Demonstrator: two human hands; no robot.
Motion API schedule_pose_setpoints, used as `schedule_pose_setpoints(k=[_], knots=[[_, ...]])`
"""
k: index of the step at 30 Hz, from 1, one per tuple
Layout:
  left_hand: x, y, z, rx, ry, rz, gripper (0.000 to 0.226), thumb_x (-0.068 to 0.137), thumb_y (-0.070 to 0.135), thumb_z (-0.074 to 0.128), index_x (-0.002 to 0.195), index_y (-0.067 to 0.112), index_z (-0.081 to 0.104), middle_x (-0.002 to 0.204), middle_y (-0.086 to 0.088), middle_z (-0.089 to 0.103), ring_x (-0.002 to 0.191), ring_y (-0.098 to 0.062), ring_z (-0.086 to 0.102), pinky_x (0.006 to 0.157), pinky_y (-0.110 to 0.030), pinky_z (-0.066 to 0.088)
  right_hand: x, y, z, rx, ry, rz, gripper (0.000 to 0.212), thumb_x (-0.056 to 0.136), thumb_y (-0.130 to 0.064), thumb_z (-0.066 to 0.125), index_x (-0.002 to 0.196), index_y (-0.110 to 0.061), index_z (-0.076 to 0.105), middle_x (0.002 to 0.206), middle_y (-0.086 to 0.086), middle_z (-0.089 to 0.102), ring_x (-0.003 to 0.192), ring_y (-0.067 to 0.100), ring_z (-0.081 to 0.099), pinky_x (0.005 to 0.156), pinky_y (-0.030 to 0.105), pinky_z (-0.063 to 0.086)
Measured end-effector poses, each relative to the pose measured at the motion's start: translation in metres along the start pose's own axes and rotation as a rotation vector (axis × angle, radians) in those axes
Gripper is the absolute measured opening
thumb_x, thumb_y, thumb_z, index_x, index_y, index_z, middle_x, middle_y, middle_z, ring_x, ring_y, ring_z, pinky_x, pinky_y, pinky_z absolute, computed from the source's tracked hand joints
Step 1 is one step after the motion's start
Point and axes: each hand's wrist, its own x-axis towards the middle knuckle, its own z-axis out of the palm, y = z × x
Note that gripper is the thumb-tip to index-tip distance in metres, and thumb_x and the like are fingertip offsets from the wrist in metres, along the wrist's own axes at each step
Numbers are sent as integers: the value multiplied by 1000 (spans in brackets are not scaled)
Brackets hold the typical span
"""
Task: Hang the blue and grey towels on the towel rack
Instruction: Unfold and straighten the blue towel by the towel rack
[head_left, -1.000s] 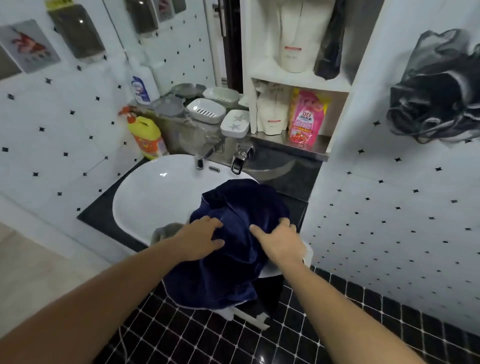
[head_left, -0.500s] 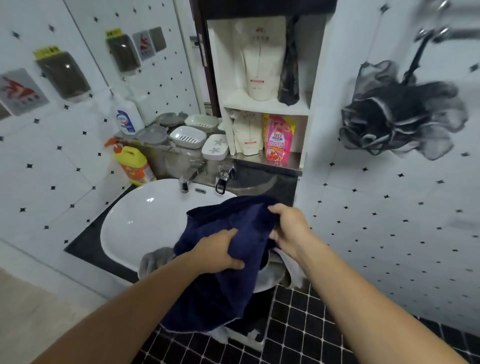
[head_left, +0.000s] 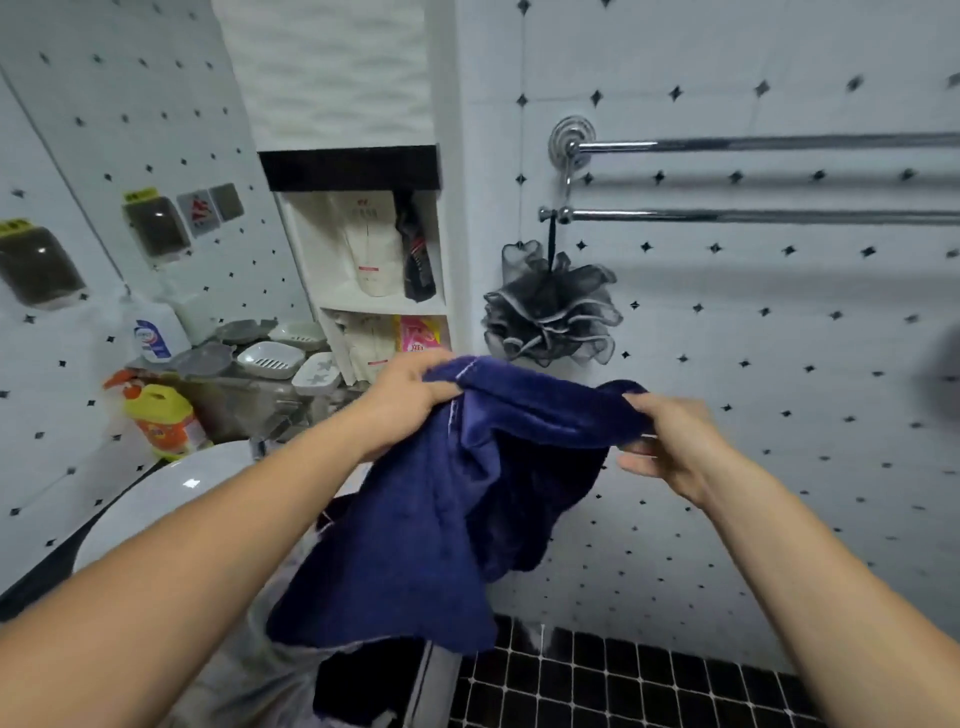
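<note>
A: Blue terry cloth, soft and limp: the blue towel (head_left: 447, 499) hangs in front of the person, clear of the sink (head_left: 171, 499), its bunched top edge held up and the rest drooping in loose folds toward the floor.

B: State of the hands?

A: The left hand (head_left: 410, 400) is closed on the top edge at the hemmed corner, where a pale stitch line shows. The right hand (head_left: 670, 441) pinches the same edge further along between thumb and fingers; its lower fingers are spread loose beneath the cloth.

B: Position relative to the towel rack?

A: The towel rack (head_left: 753, 215) is mounted on the tiled wall above and to the right, two chrome bars, both bare in view. A dark bath pouf (head_left: 550, 317) hangs by its cord from the left end of the lower bar. The towel is below the bars and touches neither.

B: Handling notes?

A: Judged light and fully compliant; it will not hold any shape and sags between grip points. Take hold at the two corners of one hemmed edge and draw it taut before laying it over a bar. Keep it right of the pouf to avoid snagging.

B: Grey towel?

A: A pale grey fabric shows under the left forearm beside the sink rim; whether that is the grey towel cannot be told.
</note>
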Motion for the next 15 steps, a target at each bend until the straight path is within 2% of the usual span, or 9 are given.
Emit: schedule_pose_setpoints(k=[2,3,4,6,8,10,12,15], knots=[[11,43,22,17,-17,99,29,86,-7,59,92,19,71,80,9,71,74,-1,63,75,-16,49,-6,-4,-29,-474,125,-140,36,90,-35,62,113,-7,64,107,9,70,80,20,68,70,39,58],[17,63,34,28,-25,134,29,85,-6,59,93,19,71,81,7,71,75,-1,63,76,-16,50,-11,-9,-42,-599,186,-265,48,86,-41,63,125,-13,58,118,3,66,95,18,65,80,39,55],[22,80,47,27,-31,161,27,86,-5,59,96,17,71,84,3,71,77,-3,63,78,-17,50,-17,-15,-51,-614,175,-413,58,81,-45,65,134,-23,51,126,-6,61,106,11,61,85,34,51],[30,107,74,2,-41,188,24,86,-5,59,102,9,70,90,-6,71,81,-11,64,80,-24,51,-35,-32,-58,-522,-25,-687,75,71,-49,68,140,-43,39,133,-24,49,117,-11,48,89,16,41],[36,127,102,-16,-64,199,17,86,-4,59,100,0,68,89,-14,69,81,-19,63,83,-37,53,-42,-45,-58,-563,-152,-875,84,69,-38,74,142,-47,34,134,-32,43,120,-21,39,94,4,34],[40,139,126,-23,-64,214,13,85,-3,61,97,-5,66,85,-15,68,78,-18,61,82,-44,53,-37,-55,-63,-550,-94,-956,77,72,-16,76,138,-40,45,128,-25,54,117,-13,49,97,6,35],[42,144,142,-26,-37,231,12,85,4,66,97,4,68,84,-5,69,75,-11,63,76,-36,52,-31,-63,-75,-493,60,-956,57,74,-3,72,118,-38,60,106,-23,66,101,-8,60,87,5,40],[41,138,158,188,162,269,35,81,30,74,111,18,62,102,0,64,89,-15,63,83,-34,50,-23,-72,-100,-474,229,-865,35,79,-10,67,102,-37,64,93,-17,69,89,5,64,72,4,41]])
